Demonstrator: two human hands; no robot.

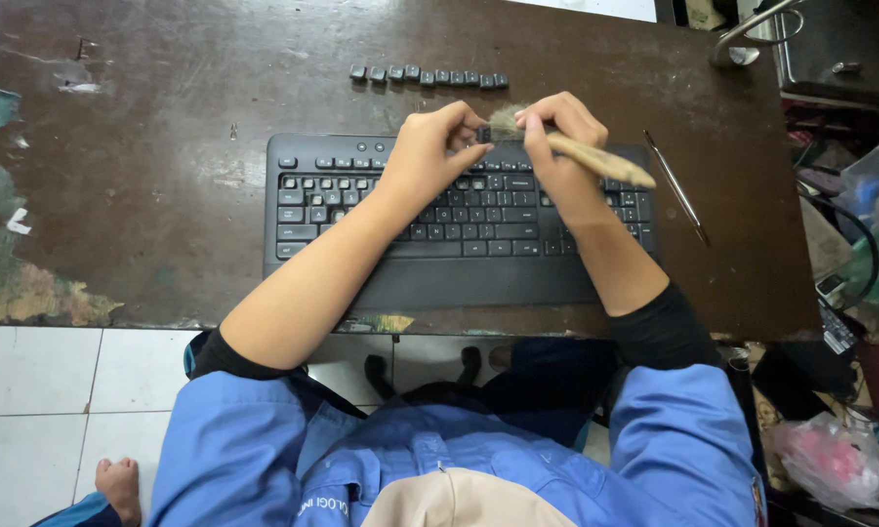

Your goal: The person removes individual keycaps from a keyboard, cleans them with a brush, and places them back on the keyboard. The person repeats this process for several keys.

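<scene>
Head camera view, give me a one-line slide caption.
Left hand holds a keycap while right hand brushes it above a black keyboard.

Crumpled clear plastic bags (835,459) with pink contents lie on the floor at lower right.

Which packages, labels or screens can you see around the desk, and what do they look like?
No screens or signs.
Plastic bag: lower right on the floor, crumpled, clear with pink contents.
Second plastic bag: right of the desk, clear, with blue and green contents.
Shirt lettering: bottom edge, small white print on blue cloth.
</scene>
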